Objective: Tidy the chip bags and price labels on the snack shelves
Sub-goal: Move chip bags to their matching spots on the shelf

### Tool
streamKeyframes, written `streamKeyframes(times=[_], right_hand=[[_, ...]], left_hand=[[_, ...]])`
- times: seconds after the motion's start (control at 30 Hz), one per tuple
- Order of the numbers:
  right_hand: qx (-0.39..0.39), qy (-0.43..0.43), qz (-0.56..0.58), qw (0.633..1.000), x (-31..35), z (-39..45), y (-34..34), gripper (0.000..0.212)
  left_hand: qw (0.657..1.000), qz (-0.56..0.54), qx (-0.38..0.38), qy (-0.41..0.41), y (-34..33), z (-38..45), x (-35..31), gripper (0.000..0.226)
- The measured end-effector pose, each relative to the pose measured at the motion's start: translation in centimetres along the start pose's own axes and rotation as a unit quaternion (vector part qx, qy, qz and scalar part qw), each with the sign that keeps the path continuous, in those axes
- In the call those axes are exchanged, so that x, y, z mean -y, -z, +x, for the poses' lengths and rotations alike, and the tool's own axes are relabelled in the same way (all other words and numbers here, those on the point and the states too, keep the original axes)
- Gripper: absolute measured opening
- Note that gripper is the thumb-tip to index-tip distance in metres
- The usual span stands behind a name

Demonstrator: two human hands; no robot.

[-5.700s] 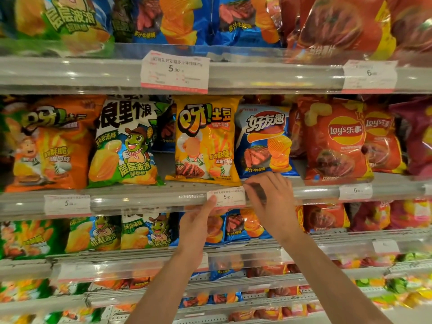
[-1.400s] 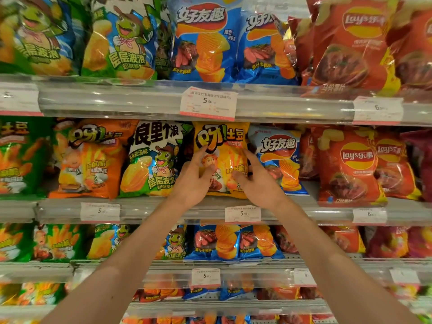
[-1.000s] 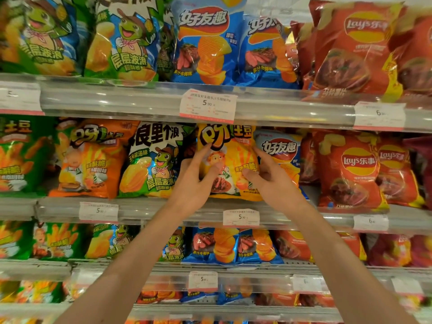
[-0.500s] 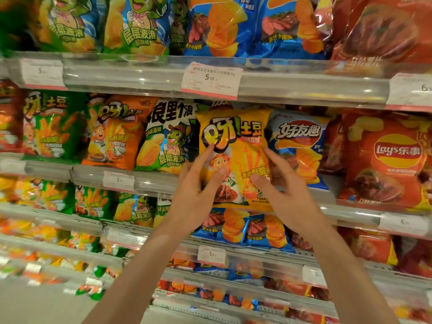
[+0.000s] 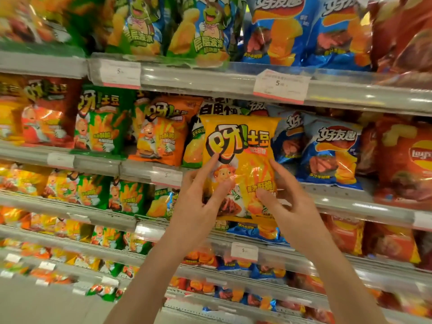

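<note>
Both forearms extend up and forward from the lower edge of the view, converging on a yellow chip bag (image 5: pixel 240 160) held upright in front of the snack shelving.

Left hand (image 5: pixel 198 204): the forearm rises from lower centre-left. The hand grips the bag's lower left portion. The index finger points up along the front panel with its tip at the printed logo; the thumb presses the front face near the cartoon figure. The remaining fingers are hidden behind the bag.

Right hand (image 5: pixel 287 202): the forearm rises from the lower right. The hand grips the bag's lower right portion. The thumb lies on the front panel; one finger runs up the right edge; the other fingers wrap behind, out of sight.

Bag position: upright, print facing the camera, held forward of the shelf row. Its bottom edge hangs below the middle shelf rail (image 5: pixel 350 206). It overlaps a green-and-white bag (image 5: pixel 194 146) on its left and a blue chip bag (image 5: pixel 332 157) on its right.

Surroundings: an orange chip bag (image 5: pixel 161 136) stands further left on the same shelf. A price label (image 5: pixel 167 176) sits on the rail just left of the left hand. Another price label (image 5: pixel 280 86) hangs tilted on the upper rail above the bag. Image edges are blurred.
</note>
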State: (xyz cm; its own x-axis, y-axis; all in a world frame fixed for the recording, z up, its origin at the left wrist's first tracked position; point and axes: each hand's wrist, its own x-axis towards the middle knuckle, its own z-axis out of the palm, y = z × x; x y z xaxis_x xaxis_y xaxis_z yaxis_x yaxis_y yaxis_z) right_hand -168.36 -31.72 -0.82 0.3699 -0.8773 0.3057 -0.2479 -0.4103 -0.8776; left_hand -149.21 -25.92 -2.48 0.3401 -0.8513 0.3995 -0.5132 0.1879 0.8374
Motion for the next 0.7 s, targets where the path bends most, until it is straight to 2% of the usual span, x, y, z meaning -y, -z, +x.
streamKeyframes(times=[0.23,0.7], right_hand=[[0.032,0.03,-0.021,0.999,5.4,-0.6,-13.3,0.065],[0.158,0.072,0.017,0.985,13.3,4.6,-34.8,0.064]], left_hand=[[0.999,0.019,-0.032,0.005,13.7,-2.1,5.0,0.068],[0.985,0.05,-0.154,0.054,33.9,-2.9,14.5,0.059]])
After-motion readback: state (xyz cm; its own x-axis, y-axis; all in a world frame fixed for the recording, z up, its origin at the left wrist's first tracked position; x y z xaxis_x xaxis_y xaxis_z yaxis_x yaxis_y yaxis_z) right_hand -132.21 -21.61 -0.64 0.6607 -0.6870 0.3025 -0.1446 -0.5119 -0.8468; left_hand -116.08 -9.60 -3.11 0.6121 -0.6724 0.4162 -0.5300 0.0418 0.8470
